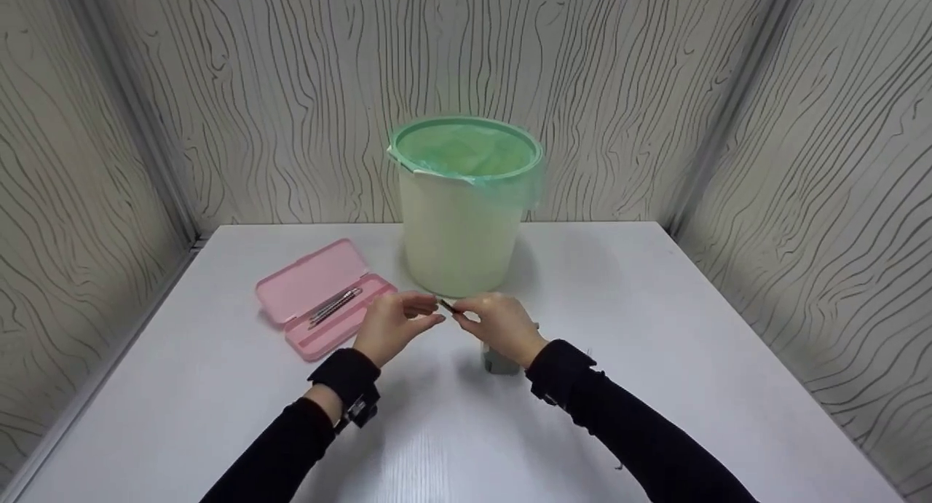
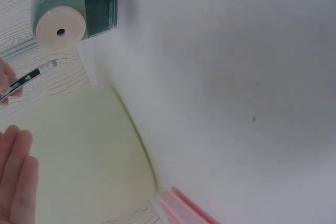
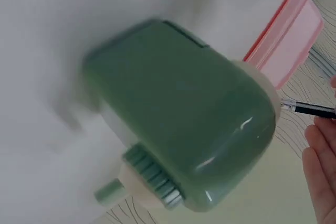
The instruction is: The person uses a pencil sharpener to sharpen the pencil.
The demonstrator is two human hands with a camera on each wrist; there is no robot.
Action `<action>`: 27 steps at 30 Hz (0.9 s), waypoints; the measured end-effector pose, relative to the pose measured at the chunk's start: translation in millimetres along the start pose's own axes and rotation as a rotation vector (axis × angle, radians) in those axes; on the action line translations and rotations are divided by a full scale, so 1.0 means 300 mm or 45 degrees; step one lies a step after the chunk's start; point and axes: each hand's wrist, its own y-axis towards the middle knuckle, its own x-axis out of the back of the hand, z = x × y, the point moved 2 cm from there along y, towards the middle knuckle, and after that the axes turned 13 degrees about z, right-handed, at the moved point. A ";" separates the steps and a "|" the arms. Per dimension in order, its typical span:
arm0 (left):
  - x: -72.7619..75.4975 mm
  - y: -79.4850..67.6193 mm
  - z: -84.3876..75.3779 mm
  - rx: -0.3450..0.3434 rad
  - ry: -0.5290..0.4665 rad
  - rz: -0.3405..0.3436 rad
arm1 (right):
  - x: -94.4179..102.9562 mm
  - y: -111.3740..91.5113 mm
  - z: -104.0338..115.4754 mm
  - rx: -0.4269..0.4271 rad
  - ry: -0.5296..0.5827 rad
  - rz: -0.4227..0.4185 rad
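The right hand (image 1: 502, 325) pinches a slim, straight pencil (image 2: 32, 75) between thumb and fingers; its shaft is dark with pale marks, and one end is silvery. The left hand (image 1: 393, 321) is loosely open just beside it, fingers nearly straight and thumb apart; whether it touches the pencil, I cannot tell.

Below the right hand stands a rounded, glossy green sharpener (image 3: 184, 108) with a cream disc-shaped face holding a dark hole, a see-through drawer and a ribbed crank knob. In the head view the right hand partly hides it.

Left of the left hand, a smooth pink case (image 1: 309, 281) lies open, silvery patterned pencils (image 1: 335, 308) inside; that hand covers part of it. Beyond both hands rises a tall, pale bin (image 1: 459, 234), its green rim draped with thin, crinkled film (image 1: 466, 150). The white surface (image 1: 619, 306) is lightly glossy.
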 end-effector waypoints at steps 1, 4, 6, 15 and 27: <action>0.005 0.001 -0.004 -0.022 0.010 0.003 | -0.001 0.001 0.003 0.025 -0.073 0.003; 0.012 0.002 -0.014 -0.080 0.068 0.009 | -0.006 0.004 0.010 0.088 -0.220 0.024; 0.013 0.000 -0.020 -0.108 0.136 0.010 | -0.012 0.004 0.013 0.131 -0.309 0.029; 0.000 -0.013 -0.017 -0.215 0.386 0.000 | -0.027 0.008 0.020 0.215 -0.504 0.022; -0.010 -0.030 0.019 -0.202 0.240 -0.126 | -0.022 0.010 0.012 0.112 -0.233 0.001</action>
